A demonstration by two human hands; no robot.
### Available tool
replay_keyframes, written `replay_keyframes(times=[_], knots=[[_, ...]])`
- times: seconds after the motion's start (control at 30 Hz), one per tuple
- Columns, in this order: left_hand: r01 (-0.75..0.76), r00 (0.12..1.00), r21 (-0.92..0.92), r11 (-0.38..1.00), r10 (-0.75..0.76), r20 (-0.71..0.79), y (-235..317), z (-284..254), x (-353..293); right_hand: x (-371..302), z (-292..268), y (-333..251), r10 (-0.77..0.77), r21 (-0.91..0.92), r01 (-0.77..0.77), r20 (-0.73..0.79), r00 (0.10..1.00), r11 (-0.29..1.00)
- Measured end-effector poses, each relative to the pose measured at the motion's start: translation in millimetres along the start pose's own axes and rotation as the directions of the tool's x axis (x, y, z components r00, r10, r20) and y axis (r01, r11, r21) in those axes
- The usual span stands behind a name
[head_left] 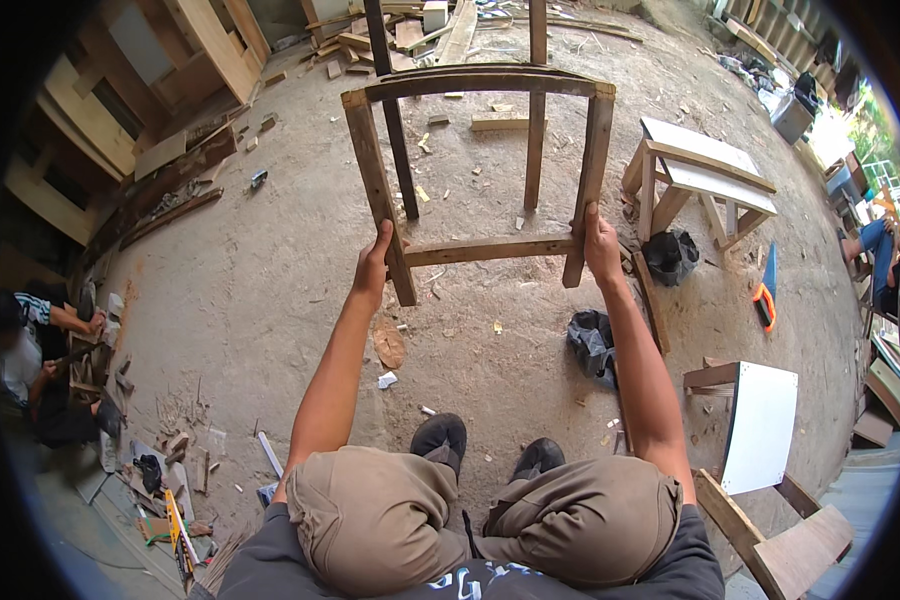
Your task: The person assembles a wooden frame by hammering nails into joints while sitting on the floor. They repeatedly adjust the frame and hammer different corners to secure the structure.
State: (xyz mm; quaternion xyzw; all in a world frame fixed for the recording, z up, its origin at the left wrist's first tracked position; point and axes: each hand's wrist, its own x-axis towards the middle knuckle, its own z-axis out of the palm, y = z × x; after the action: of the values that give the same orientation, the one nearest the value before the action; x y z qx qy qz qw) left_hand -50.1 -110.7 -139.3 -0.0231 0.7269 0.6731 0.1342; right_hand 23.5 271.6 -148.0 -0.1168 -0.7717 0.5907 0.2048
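A wooden chair frame [490,250] stands upright in front of my knees, with a curved rail across its top and a straight crossbar low between the near legs. My left hand [372,268] is wrapped round the lower part of its left near leg [375,170], thumb on top. On the other side my right hand [601,248] grips the right near leg [593,150] at about the same height. Two darker far posts [537,140] rise behind and run out of the top edge. The undersides of both hands are hidden.
To the right are a white-topped wooden stool [705,150], black plastic bags [670,257], a handsaw [767,290] with an orange handle, and a white panel [760,425] on wood. Another person [45,350] crouches at far left. Wood scraps [400,35] lie at the back.
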Motion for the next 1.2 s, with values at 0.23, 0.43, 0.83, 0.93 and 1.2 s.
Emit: replay_keyframes(times=[0.23, 0.43, 0.83, 0.93, 1.2], knots=[[0.001, 1.0, -0.006, 1.0, -0.001, 0.015, 4.8, 1.4, 0.4, 3.2, -4.1, -6.0, -0.008, 0.041, 0.008, -0.001, 1.0, 0.999], [0.035, 0.999, -0.006, 0.999, -0.035, -0.001, 5.1, 0.1, 2.4, 6.1, -3.7, -4.2, 0.005, 0.03, -0.005, 0.01, 1.0, 1.0], [0.032, 0.999, 0.02, 0.999, -0.032, 0.029, 9.0, 0.3, 0.5, 6.2, 0.4, -3.5, -0.071, -0.139, 0.056, -0.102, 0.992, 0.989], [0.016, 0.999, 0.02, 1.0, -0.017, 0.029, 9.0, 3.9, -3.4, 0.9, -0.1, -4.3, -0.095, -0.164, 0.075, -0.117, 0.989, 0.984], [-0.027, 0.999, 0.04, 0.999, 0.026, 0.026, -18.1, -2.9, -13.4, -27.1, -0.7, -12.0, -0.004, -0.176, -0.002, -0.033, 0.999, 0.984]])
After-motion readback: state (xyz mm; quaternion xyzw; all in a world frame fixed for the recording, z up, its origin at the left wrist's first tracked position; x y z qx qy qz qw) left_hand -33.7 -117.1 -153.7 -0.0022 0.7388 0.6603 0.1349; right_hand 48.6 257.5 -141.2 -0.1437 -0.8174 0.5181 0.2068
